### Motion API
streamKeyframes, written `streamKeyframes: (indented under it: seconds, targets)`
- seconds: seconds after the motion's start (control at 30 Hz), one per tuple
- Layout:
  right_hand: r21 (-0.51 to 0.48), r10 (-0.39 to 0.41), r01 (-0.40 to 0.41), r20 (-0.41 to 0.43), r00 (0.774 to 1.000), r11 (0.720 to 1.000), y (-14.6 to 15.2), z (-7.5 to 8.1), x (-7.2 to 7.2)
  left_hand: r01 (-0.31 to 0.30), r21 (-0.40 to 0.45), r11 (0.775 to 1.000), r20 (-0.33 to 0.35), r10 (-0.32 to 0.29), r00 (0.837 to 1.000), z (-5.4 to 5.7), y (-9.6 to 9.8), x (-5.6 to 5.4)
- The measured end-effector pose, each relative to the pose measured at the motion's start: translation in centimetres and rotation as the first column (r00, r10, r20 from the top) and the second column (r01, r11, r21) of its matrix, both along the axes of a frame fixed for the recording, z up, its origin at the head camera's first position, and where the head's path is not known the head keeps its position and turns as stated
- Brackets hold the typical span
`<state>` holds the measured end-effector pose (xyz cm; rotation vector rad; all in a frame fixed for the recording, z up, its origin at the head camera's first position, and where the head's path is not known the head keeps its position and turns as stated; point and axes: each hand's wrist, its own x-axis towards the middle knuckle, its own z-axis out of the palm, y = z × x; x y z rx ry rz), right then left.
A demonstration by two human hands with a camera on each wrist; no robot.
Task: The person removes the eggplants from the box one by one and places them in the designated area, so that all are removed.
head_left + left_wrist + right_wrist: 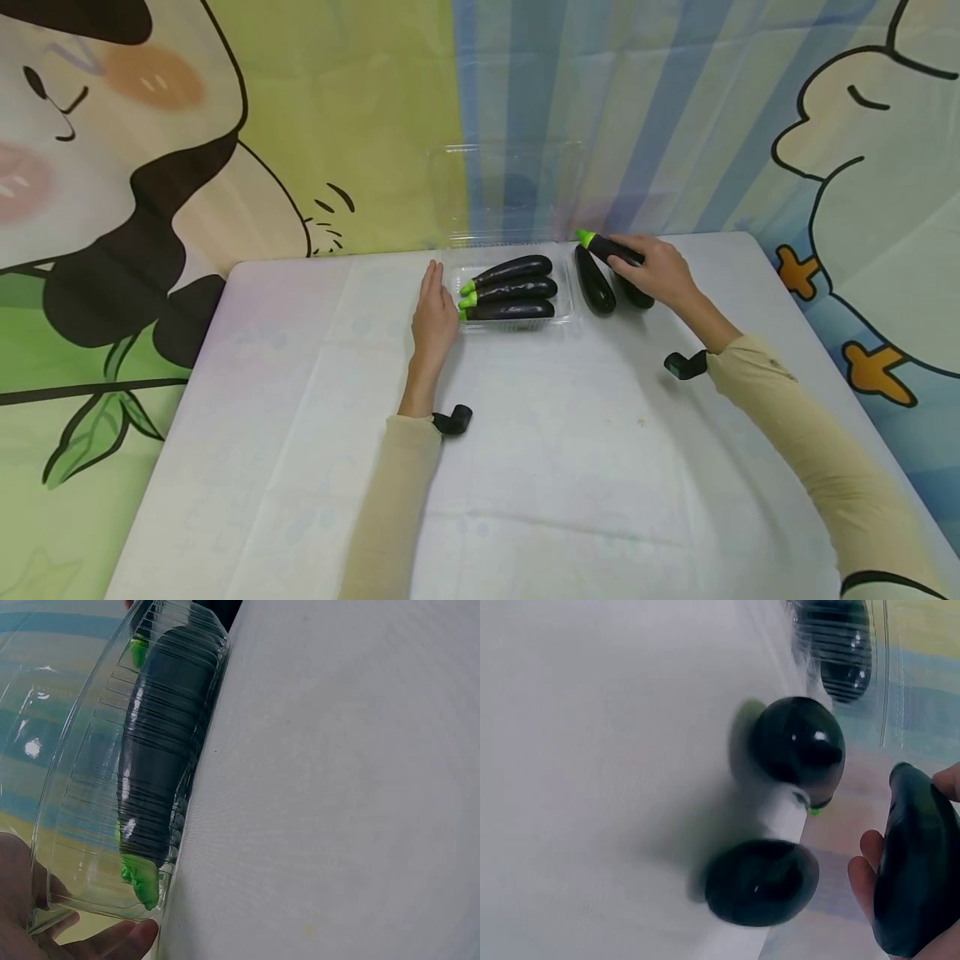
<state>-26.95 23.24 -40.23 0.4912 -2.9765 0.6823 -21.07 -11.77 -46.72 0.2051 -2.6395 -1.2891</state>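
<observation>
I hold an eggplant (615, 250) in my right hand (658, 271), to the right of the clear plastic box (517, 326). My fingers and thumb are closed round its dark body on opposite sides, and its bright green stem end points toward the box. It is raised over the 2 loose eggplants to the right of the box: the nearer eggplant (596, 283) lies just beside the box wall, and the farther eggplant (636, 293) sits partly hidden under my right hand.

My left hand (435, 321) is against the left end of the box, its fingers straight and close together, pointing away from me; the left wrist view shows some fingertips by the box's near left corner.

Inside the box, 3 eggplants (517, 291) lie side by side, their green ends toward its left wall. The clear lid (506, 192) stands raised along the back edge of the box.

Under the box spreads a white-covered table (525, 467), and behind the box hangs a cartoon-printed cloth (390, 125). Nearer me than the box, 2 black wrist cameras (453, 420) sit at the cuffs of my tan sleeves (393, 500).
</observation>
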Motion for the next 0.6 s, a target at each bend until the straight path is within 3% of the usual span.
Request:
streamKeyframes:
  seconds: [0.17, 0.43, 0.6]
  targets:
    - [-0.036, -0.018, 0.017, -0.023, 1.000, 0.999, 1.3, -0.2, 0.0, 0.003, 0.001, 1.000, 0.013, -0.003, 1.000, 0.2, 0.0, 0.1]
    - [-0.104, -0.116, 0.115, -0.004, 0.993, 0.988, 2.9, -0.8, 0.1, -0.001, 0.001, 1.000, 0.001, 0.001, 1.000, 0.3, 0.1, 0.2]
    - [-0.118, -0.129, 0.119, -0.075, 0.989, 0.986, 3.7, -1.6, 0.1, 0.002, 0.013, 1.000, 0.000, -0.002, 1.000, 0.3, 0.1, 0.2]
